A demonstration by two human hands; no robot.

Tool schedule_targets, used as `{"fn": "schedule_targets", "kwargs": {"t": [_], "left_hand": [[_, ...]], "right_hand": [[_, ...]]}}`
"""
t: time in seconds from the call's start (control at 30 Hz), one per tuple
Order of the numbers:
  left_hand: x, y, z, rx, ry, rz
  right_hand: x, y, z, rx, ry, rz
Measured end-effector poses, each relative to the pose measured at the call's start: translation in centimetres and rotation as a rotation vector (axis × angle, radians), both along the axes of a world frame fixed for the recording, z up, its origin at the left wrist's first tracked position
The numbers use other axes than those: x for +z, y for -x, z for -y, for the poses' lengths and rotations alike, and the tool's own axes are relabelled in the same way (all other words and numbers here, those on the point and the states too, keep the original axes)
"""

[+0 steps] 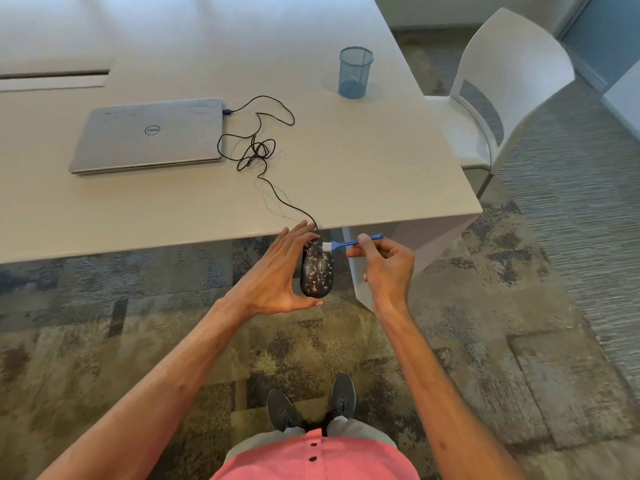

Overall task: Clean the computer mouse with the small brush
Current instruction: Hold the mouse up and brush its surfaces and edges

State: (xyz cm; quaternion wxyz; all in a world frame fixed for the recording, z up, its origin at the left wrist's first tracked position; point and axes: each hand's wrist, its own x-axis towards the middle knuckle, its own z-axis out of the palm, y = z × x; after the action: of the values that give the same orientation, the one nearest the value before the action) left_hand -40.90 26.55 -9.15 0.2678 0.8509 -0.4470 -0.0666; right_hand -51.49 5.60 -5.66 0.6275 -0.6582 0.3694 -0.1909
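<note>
The left hand (273,275) is clasping the computer mouse (317,271) between thumb and fingers, just off the bench (346,188). The fingers of the right hand (386,268) are pinching the small brush (348,243), its bristles touching the mouse beside the left fingertips. Short, light strokes against a steady grip are looking wisest.

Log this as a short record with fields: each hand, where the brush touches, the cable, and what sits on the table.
left hand: holds the computer mouse in the air, before the table edge
right hand: pinches the small brush by its blue handle
brush contact: white bristles on the mouse's front end
cable: runs to the closed laptop
on table: laptop, blue mesh pen cup
</note>
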Motion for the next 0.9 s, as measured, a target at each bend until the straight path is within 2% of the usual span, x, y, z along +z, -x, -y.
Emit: {"fn": "schedule_targets", "kwargs": {"t": [0.17,0.47,0.8,0.9], "left_hand": [[-0.6,-0.2,0.1,-0.011,-0.023,-0.002],[-0.9,-1.1,1.1,0.010,-0.002,-0.008],[-0.9,-1.5,1.1,0.000,-0.002,-0.012],[-0.7,-1.8,1.1,0.008,-0.002,0.006]], "right_hand": [[-0.4,0.6,0.7,-0.052,0.027,-0.051],[0.3,-0.9,0.3,-0.029,-0.037,0.037],[-0.6,-0.4,1.4,-0.099,0.079,-0.028],[-0.2,-0.4,1.3,-0.094,0.070,0.033]]}}
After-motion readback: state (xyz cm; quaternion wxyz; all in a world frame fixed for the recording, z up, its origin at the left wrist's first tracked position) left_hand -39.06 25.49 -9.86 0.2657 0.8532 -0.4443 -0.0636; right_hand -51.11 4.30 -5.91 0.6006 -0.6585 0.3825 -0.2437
